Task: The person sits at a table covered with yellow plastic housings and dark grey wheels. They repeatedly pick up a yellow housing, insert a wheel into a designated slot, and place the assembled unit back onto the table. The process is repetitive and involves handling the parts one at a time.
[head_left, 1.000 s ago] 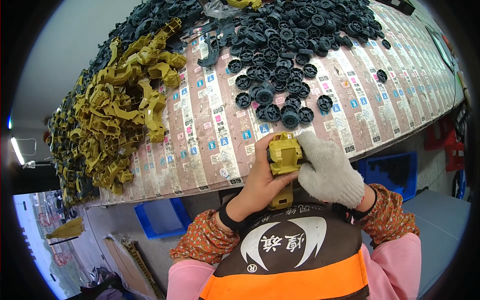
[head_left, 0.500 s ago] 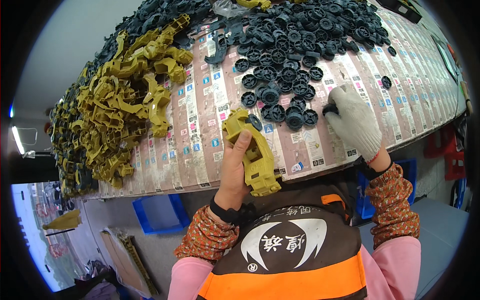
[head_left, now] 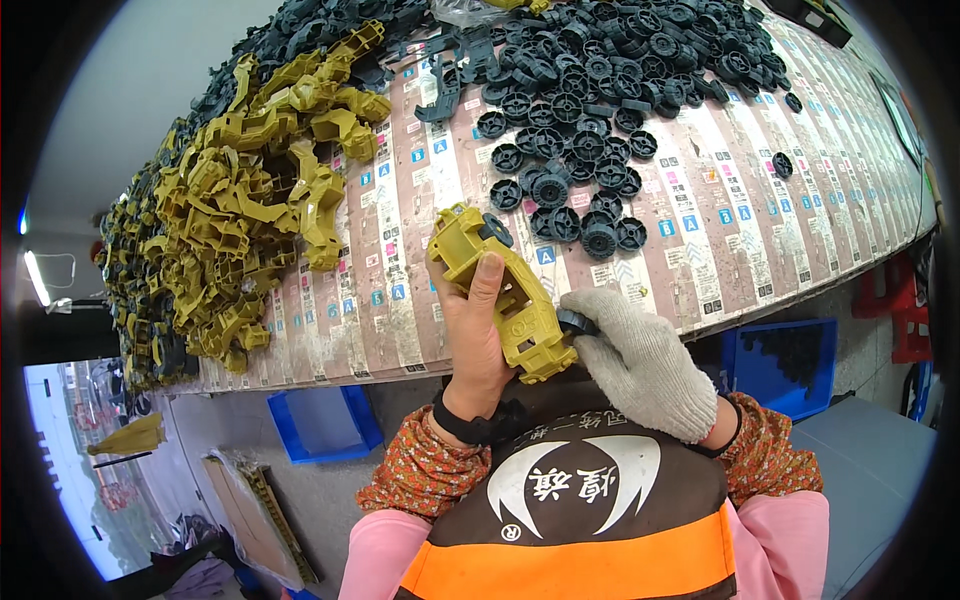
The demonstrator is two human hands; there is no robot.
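My bare left hand (head_left: 473,335) grips a yellow plastic toy car body (head_left: 515,318), held tilted above the table's front edge. One black wheel (head_left: 496,230) sits in the far end of that body. Between the thumb and fingers of my gloved right hand (head_left: 640,365) is a second black wheel (head_left: 577,322), close beside the near end of the car body. Whether that wheel touches the body I cannot tell. Beyond both hands lies a spread of loose black wheels (head_left: 587,146).
Yellow car bodies (head_left: 250,190) are heaped at the left, with dark plastic parts (head_left: 310,50) behind them. Printed sheeting covers the table (head_left: 410,290). Blue bins (head_left: 325,424) stand below its front edge, and red stools (head_left: 908,330) at the right.
My right hand has moved left and nearer to me, bringing a wheel from the loose wheels to the car body. My left hand still holds the body, nearly in place.
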